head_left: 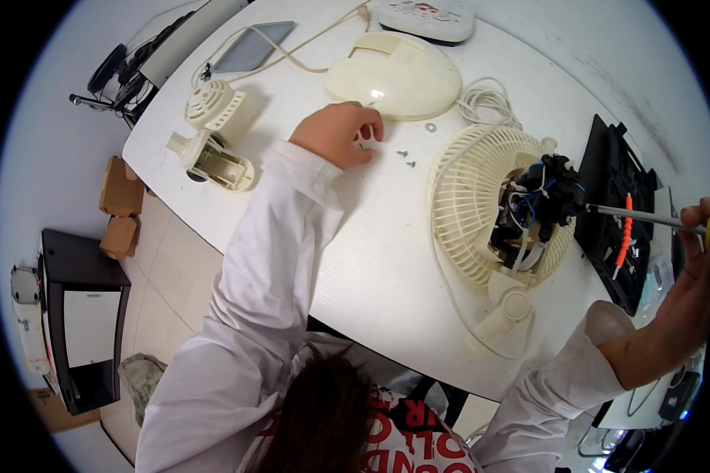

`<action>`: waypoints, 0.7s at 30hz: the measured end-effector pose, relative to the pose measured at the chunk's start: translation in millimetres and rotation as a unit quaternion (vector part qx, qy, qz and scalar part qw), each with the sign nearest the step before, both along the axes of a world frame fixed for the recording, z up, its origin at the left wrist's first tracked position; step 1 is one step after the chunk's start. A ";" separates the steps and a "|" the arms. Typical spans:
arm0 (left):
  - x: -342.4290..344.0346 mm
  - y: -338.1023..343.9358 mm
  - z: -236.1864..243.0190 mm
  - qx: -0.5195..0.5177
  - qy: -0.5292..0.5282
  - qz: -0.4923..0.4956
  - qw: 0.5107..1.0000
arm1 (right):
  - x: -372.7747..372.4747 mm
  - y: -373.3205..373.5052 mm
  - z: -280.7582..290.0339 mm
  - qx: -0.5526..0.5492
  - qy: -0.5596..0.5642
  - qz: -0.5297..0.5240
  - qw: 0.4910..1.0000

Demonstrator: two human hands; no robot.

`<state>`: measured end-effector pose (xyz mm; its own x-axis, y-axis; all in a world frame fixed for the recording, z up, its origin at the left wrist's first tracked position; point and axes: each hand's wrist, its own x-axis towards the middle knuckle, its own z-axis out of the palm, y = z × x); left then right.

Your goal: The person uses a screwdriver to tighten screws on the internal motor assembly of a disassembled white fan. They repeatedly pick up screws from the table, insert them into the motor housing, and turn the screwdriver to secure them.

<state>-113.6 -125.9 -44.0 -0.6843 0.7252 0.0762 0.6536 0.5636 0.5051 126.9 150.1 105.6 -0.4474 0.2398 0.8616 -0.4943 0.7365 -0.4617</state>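
My left hand [335,135] hovers over the white table with bent fingers, thumb apart from them. A small screw shows in the gap by the thumb, and two more screws [406,159] and a washer [431,127] lie to its right. Just beyond it rests a cream oval fan base [394,77]. At the far right, my right hand [686,292] grips a screwdriver [647,216], its handle partly cut off by the picture's edge. The shaft's tip meets the exposed fan motor [548,189], which has blue, white and black wiring. Under the motor is a cream fan grille [465,189].
Cream plastic housings [217,142] stand on the left of the table [379,252]. An open black tool case [615,236] with an orange twisted tool [625,232] lies at the right. A coiled cord [485,102], grey tray [254,46] and white case [426,20] lie farther back.
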 end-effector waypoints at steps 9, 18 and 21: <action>27.6 31.1 -12.7 0.025 0.057 -0.069 0.996 | 0.2 -19.1 1.9 -0.052 -0.019 -0.063 0.997; 33.4 33.8 -12.1 0.047 0.116 -0.059 0.990 | 39.2 44.3 6.4 0.056 -0.149 -0.006 0.987; 37.2 36.5 -7.9 0.049 0.086 -0.050 0.994 | 36.7 45.6 4.5 0.069 -0.132 -0.036 0.988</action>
